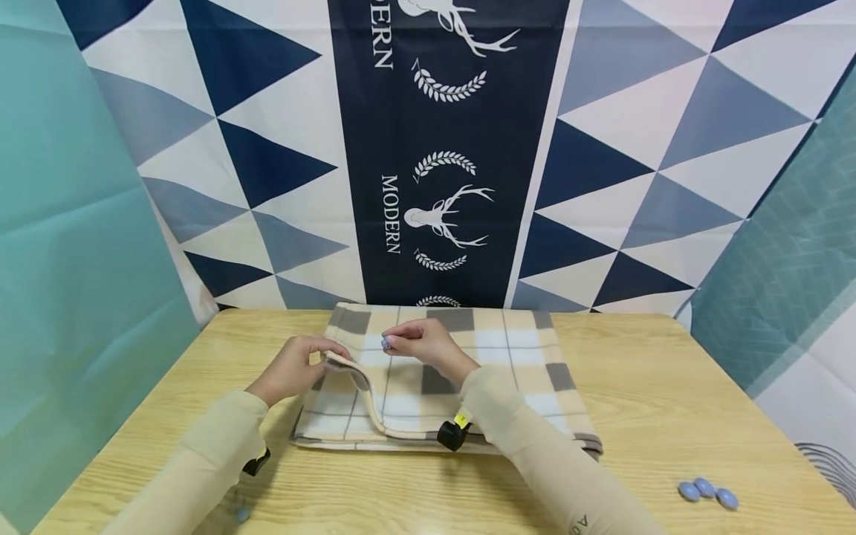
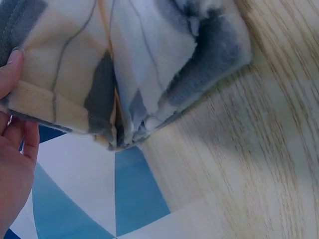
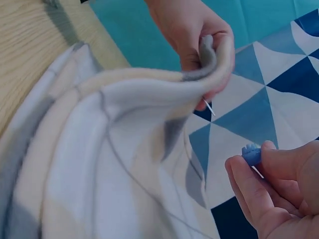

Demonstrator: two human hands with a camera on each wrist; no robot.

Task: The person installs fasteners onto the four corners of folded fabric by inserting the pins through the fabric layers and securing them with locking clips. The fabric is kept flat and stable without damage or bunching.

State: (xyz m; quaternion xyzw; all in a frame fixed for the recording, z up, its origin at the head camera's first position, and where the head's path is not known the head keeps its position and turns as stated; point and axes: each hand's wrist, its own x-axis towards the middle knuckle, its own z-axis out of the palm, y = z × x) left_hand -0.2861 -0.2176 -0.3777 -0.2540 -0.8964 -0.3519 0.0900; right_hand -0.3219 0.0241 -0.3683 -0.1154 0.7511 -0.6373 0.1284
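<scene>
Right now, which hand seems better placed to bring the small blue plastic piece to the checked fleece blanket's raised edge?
Probably the right hand: it pinches the blue piece nearby, while the left hand holds up part of the blanket.

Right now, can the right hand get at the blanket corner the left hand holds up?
Likely yes: the right hand is close by, and nothing shows between it and the blanket corner. It pinches a small blue piece, though, which may hamper a firm grip.
</scene>
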